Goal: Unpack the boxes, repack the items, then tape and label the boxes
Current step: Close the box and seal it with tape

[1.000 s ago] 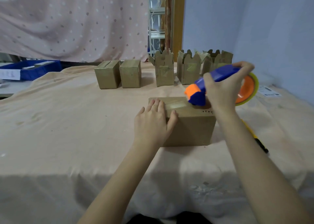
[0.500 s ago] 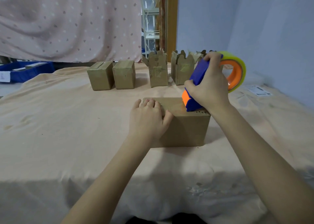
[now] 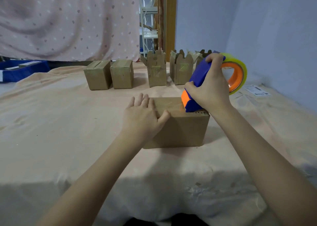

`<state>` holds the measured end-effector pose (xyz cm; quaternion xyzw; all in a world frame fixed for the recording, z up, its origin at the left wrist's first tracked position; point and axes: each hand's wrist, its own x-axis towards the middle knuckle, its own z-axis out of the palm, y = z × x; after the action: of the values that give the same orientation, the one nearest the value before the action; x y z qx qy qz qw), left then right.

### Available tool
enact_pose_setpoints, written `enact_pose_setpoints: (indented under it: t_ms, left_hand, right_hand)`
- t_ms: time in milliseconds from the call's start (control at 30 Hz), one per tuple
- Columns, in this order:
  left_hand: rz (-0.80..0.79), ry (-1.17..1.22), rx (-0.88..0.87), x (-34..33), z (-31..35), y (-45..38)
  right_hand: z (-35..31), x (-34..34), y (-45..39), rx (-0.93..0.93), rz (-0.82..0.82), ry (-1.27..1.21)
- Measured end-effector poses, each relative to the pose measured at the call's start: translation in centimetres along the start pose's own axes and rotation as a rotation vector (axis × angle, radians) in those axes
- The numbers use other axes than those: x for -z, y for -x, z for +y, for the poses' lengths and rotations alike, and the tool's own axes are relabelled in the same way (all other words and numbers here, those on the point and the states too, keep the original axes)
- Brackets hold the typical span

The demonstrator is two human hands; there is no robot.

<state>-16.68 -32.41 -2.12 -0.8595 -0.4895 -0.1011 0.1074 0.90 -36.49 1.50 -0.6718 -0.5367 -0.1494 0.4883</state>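
Currently taping the top seam of the cardboard box (image 3: 178, 131), sitting near the middle of the cloth-covered bench (image 3: 60, 123). Pressing down with the left hand (image 3: 143, 117), fingers lying straight and flat across the box's left top edge, thumb hooking over the near edge, gripping nothing, probably just pinning the flaps and keeping the box from sliding under the pull of the tape. Wrapping the right hand (image 3: 208, 90) tightly round the blue handle of the tape dispenser (image 3: 197, 85), fingers curling over the top, grip clamped on the handle, wrist bending down so the orange nose is meeting the box's top near its right end. Tilting the dispenser steeply, with the clear tape roll (image 3: 240, 71) riding up behind the hand, likely for bearing the cutter onto the cardboard. Stretching both forearms forward from the near edge, the right one angling in from the right. Standing further back in a row: two closed boxes (image 3: 109, 74) and open-flapped boxes (image 3: 157, 69), presumably awaiting their turn; printed labels (image 3: 257, 90) lying at the far right.
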Motion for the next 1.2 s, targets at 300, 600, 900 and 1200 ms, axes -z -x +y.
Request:
enact_pose_setpoints:
  t_ms: [300, 600, 900, 1200]
  left_hand:
    - [0.094, 0.171, -0.194, -0.8, 5.7, -1.4]
    - [0.104, 0.157, -0.143, -1.1, 5.9, -1.4]
    - [0.112, 0.154, -0.158, -1.0, 6.0, -1.1]
    - [0.106, 0.156, -0.166, -0.8, 6.3, -1.3]
  right_hand:
    - [0.8, -0.7, -0.5, -0.037, 0.045, -0.069]
    - [3.6, 0.5, -1.2, -0.106, 0.197, -0.270]
    - [8.3, 4.3, -0.8, -0.162, 0.219, -0.212]
    - [8.4, 2.2, 0.4, -0.145, 0.135, -0.114]
